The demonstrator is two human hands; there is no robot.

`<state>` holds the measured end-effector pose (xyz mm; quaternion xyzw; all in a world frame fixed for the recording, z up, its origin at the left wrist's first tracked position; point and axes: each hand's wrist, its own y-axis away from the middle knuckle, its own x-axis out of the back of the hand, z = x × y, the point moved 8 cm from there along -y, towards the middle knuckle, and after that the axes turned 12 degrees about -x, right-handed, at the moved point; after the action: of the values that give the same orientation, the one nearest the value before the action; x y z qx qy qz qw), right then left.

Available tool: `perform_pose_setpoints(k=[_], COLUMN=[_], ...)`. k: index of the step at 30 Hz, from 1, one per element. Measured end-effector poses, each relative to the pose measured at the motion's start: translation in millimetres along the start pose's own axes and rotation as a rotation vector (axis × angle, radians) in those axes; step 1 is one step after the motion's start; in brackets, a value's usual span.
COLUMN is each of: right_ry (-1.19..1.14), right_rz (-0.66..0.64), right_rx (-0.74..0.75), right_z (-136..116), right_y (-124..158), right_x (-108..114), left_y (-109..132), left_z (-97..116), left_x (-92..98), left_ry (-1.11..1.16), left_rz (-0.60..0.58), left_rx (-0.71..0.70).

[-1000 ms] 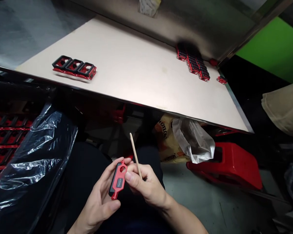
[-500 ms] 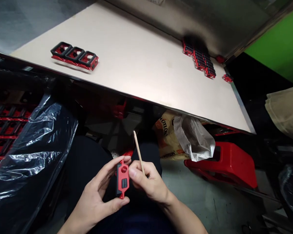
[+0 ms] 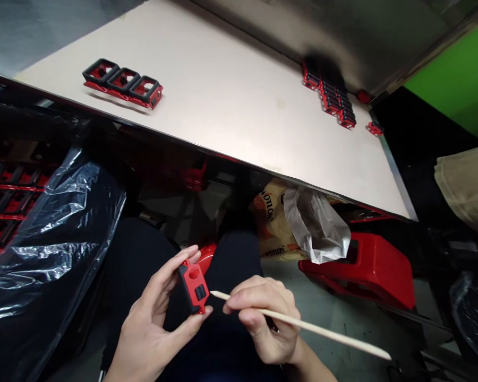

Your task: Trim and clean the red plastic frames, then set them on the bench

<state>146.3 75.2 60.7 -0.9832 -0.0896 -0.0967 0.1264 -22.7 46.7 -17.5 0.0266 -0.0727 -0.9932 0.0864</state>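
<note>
The wooden stick (image 3: 302, 326) has swung flat, pinched in the right hand (image 3: 266, 318); left hand (image 3: 155, 323) grips the red part (image 3: 193, 286).

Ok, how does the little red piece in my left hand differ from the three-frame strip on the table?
The red piece is a single block with a small black insert; the three-frame strip is a row of three open black frames. The red piece is pinched, tilted, in the left hand, a wooden stick pointing at it; the three-frame strip lies flat on the table, untouched. Both are red and black.
</note>
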Motion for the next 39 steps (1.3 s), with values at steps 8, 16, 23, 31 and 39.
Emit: perform_pose_setpoints(k=[8, 16, 23, 31, 39], right_ry=[0.163, 0.255, 0.328, 0.435, 0.392], right_rz=[-0.031, -0.007, -0.045, -0.041, -0.049], right_rx=[0.095, 0.224, 0.259, 0.321, 0.312], right_z=[-8.8, -15.5, -18.2, -16.7, -19.1], right_y=[5.7, 7.7, 9.4, 8.9, 10.7], right_x=[-9.7, -14.6, -18.8, -24.8, -21.4], left_y=[0.2, -0.6, -2.1, -2.8, -2.6], left_z=[4.4, 5.6, 7.2, 7.8, 11.2], left_x=[-0.9, 0.4, -2.0, -4.6, -4.7], left_ry=[0.004, -0.062, -0.067, -0.020, 0.020], left_rz=[-0.001, -0.033, -0.111, -0.089, -0.005], left_rx=[-0.040, -0.147, -0.216, -0.169, -0.117])
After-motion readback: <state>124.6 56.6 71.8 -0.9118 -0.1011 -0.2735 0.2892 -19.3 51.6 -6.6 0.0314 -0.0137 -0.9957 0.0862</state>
